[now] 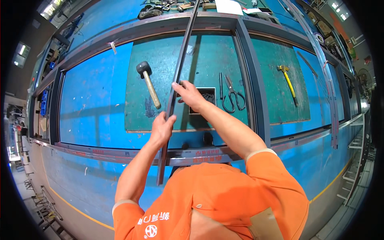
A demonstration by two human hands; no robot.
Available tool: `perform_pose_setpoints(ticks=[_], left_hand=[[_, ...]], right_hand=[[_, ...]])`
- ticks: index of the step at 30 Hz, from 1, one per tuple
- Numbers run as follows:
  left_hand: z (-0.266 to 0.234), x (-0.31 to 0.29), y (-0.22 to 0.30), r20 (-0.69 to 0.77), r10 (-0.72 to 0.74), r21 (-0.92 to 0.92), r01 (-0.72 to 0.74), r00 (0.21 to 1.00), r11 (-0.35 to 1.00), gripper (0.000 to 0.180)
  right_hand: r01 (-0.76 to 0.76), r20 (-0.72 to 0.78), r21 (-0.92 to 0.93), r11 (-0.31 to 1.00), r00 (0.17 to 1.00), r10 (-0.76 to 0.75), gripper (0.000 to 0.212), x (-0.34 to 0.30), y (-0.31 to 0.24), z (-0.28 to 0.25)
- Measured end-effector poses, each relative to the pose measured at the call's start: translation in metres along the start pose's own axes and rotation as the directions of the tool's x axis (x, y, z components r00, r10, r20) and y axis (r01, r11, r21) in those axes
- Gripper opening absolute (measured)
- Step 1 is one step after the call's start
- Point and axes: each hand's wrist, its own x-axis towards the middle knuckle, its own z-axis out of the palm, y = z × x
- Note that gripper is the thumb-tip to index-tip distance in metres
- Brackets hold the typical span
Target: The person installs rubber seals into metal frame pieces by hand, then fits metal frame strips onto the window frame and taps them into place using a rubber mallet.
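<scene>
A long, narrow dark metal profile strip [185,46] runs from just in front of my body up across a large grey metal frame [253,76]. My left hand [162,129] is closed on the strip near its lower end. Farther up, my right hand [189,95] grips the same strip, thumb and fingers at its sides. Beside the right hand, partly hidden by it, stands a small open box [214,97] of dark small pieces, perhaps screws. A black-headed mallet [149,85] with a wooden handle lies left of the strip.
Black-handled scissors [233,96] and a slim black rod [221,86] lie right of the box on a green board [160,52]. A yellow-handled hammer [289,85] lies beyond the frame's crossbar. Assorted tools [172,5] crowd the far edge. Long profiles [322,64] cross the right side.
</scene>
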Motion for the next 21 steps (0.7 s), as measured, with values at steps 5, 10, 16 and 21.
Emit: perform_pose_setpoints(ticks=[5,10,16,21], left_hand=[[-0.018,-0.086,-0.038,-0.332,0.327,0.591,-0.075,0.885,0.803,0.029],[-0.088,-0.208,-0.203,-0.486,0.522,0.800,0.116,0.701,0.588,0.043],[-0.164,-0.192,-0.221,-0.389,0.741,0.889,0.013,0.547,0.457,0.053],[-0.170,-0.147,-0.142,-0.099,0.724,0.917,-0.220,0.682,0.332,0.035]], right_hand=[[0.057,0.087,0.401,0.914,0.991,-0.100,0.035,0.059,-0.026,0.010],[0.128,-0.079,0.603,0.787,0.992,-0.100,0.031,0.061,-0.075,0.006],[0.057,0.001,0.710,0.702,0.997,-0.081,0.030,-0.062,-0.052,0.073],[0.173,-0.293,0.539,0.824,0.956,-0.009,0.035,-0.102,-0.020,0.023]])
